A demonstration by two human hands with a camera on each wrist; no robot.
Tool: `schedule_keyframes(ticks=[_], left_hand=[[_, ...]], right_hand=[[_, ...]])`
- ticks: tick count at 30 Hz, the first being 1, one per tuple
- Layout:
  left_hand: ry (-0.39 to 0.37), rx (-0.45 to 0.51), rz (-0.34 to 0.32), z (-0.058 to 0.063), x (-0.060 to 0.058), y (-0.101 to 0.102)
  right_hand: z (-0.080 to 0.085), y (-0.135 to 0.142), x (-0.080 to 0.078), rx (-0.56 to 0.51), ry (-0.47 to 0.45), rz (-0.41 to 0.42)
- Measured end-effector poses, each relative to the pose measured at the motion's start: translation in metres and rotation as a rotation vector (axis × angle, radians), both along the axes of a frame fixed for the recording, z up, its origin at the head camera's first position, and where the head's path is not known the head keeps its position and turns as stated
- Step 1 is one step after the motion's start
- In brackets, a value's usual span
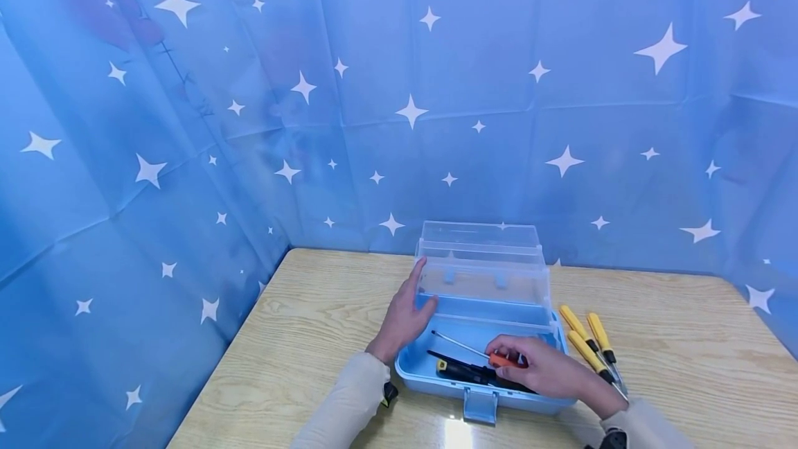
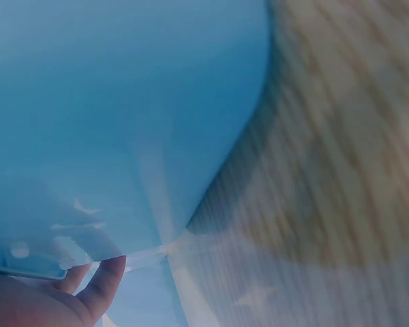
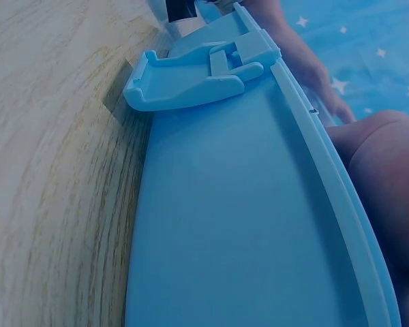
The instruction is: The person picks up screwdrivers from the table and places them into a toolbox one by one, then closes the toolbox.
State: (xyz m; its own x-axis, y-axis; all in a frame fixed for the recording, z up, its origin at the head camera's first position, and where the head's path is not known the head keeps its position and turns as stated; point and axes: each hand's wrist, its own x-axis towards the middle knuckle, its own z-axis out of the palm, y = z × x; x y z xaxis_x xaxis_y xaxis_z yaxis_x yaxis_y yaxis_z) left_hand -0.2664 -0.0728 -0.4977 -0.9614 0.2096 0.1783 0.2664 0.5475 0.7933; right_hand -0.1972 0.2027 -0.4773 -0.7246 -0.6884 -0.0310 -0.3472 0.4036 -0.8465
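1. Starry blue curtain point(image 1: 474, 144) behind wooden worktop point(image 1: 324, 296).
2. Right hand point(image 1: 545, 367) grips orange screwdriver point(image 1: 501, 361) over open blue box point(image 1: 424, 385).
3. Left hand point(image 1: 402, 321) spread by clear lid point(image 1: 486, 286).
4. Step: likely stowing or removing it, can't tell which. Next move probably needs box held still.

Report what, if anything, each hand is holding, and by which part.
The right hand holds a screwdriver by its orange handle. The left hand, fingers extended, seems only to rest against the clear lid of the toolbox.
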Motion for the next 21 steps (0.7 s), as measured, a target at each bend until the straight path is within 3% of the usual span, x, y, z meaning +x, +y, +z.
schedule_keyframes(ticks=[21], left_hand=[[-0.001,0.003,-0.008,-0.0006,-0.0003,-0.0007]], right_hand=[[-0.0002,0.0005,0.001,0.006,0.067,0.023]])
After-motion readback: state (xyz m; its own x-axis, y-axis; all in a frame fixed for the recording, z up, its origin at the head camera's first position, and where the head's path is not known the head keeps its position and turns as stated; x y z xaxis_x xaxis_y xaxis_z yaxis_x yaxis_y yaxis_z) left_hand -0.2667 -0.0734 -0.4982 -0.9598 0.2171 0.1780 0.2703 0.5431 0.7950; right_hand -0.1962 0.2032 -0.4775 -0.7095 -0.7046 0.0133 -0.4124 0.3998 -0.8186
